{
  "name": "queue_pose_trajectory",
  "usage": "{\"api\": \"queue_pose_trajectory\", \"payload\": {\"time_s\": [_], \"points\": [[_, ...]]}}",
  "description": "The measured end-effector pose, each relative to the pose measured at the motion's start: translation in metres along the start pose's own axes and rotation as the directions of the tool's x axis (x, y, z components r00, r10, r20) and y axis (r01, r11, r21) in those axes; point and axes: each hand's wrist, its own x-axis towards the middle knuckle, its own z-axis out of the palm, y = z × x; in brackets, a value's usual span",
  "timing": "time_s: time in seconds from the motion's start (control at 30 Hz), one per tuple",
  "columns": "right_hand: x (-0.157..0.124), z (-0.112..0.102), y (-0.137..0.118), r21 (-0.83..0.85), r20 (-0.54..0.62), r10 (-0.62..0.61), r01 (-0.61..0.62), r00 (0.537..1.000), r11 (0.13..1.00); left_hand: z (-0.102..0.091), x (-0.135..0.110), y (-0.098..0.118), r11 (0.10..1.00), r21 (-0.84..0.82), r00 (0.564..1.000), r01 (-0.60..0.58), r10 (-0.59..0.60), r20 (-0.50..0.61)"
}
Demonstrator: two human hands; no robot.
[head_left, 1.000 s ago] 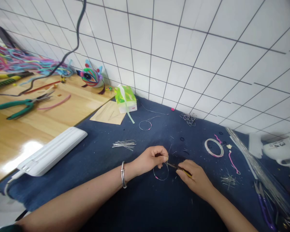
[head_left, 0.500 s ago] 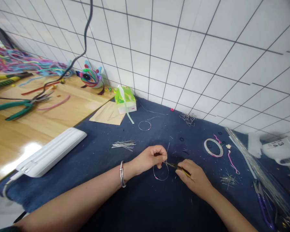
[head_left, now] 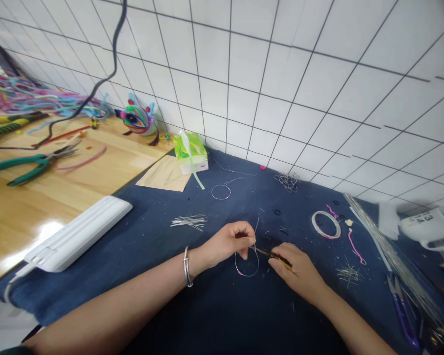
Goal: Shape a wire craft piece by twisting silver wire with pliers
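Between thumb and fingertips, my left hand (head_left: 239, 237) pinches a thin wire ring (head_left: 246, 275) at its top, where a wire end sticks up. A small pink mark shows on the ring's lower left. My right hand (head_left: 294, 268) is closed around pliers (head_left: 280, 258) with yellow-and-dark handles, partly covered by the fingers. The pliers' narrow jaws point left and meet the wire beside my left fingertips; whether they grip it is too small to tell. Farther back on the dark blue cloth (head_left: 151, 236) lies a second wire ring (head_left: 221, 192).
Cut wire pieces (head_left: 188, 222) lie left of centre, with a wire tangle (head_left: 286, 181) by the wall. At right are a tape roll (head_left: 326, 225), long wires (head_left: 385, 236) and purple snips (head_left: 403, 310). A white power strip (head_left: 79, 234), tissue pack (head_left: 191, 153) and green pliers (head_left: 37, 162) are left.
My hands, the wire ring and the pliers hold almost the same position. The black hanging cable has swung left, and the view has shifted slightly.
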Motion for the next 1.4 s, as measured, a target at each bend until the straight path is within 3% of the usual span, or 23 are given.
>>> {"api": "queue_pose_trajectory", "payload": {"time_s": [0.33,1.0,1.27,1.4], "points": [[0.002,-0.001,0.000,0.020,0.012,-0.006,0.006,1.000,1.000,0.000,0.000,-0.002,0.999,0.047,0.999,-0.026,0.027,-0.020],[0.001,0.004,0.007,-0.061,-0.080,-0.089,0.084,0.993,0.995,-0.002,0.000,0.004,0.996,-0.087,1.000,0.016,-0.014,0.027],[-0.002,0.001,0.004,-0.120,-0.225,-0.089,0.063,0.970,0.991,-0.001,0.002,0.006,0.998,0.006,0.988,-0.070,0.070,-0.138],[-0.004,0.000,-0.003,-0.244,-0.206,-0.141,0.089,0.968,0.966,0.001,0.003,0.005,0.993,0.052,0.973,-0.108,0.116,-0.200]]}}
